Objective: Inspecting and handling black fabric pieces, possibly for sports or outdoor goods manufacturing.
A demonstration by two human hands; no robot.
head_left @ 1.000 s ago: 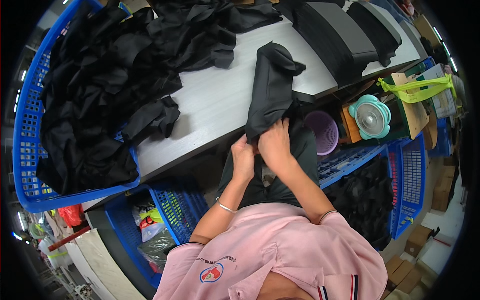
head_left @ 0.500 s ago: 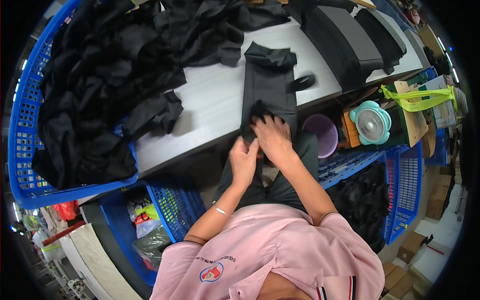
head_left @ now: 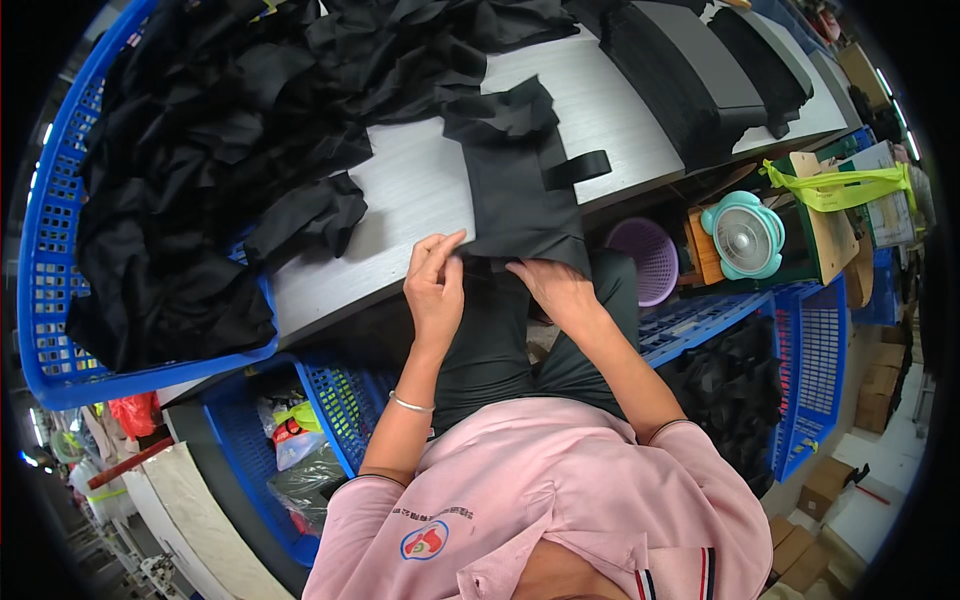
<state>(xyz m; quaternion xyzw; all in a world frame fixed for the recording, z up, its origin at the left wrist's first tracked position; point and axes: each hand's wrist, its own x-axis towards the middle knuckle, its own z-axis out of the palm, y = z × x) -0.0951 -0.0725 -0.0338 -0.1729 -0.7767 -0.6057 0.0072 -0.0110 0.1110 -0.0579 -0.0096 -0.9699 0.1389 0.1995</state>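
A black fabric bag (head_left: 515, 195) with a short strap loop (head_left: 578, 170) on its right side lies across the table's front edge, its near end over my lap. My right hand (head_left: 558, 292) is at the bag's near edge; the cloth covers most of its fingers, and the thumb shows below the edge. Beside the bag's near left corner is my left hand (head_left: 434, 290), fingers stretched out with the thumb apart and nothing visible in them. Whether its fingertips touch the cloth is hard to tell.
A blue basket (head_left: 150, 388) at left overflows with black cloth pieces (head_left: 230, 150). Stacked black panels (head_left: 690, 80) lie at the table's far right. Right of my knees are a purple bin (head_left: 645, 262), a teal fan (head_left: 745, 235) and another blue crate (head_left: 812, 370) by black cloth.
My hands have moved apart: the left went left and up, off the dark bunched cloth. The bag's near end now lies flatter and wider, and its top has swung left.
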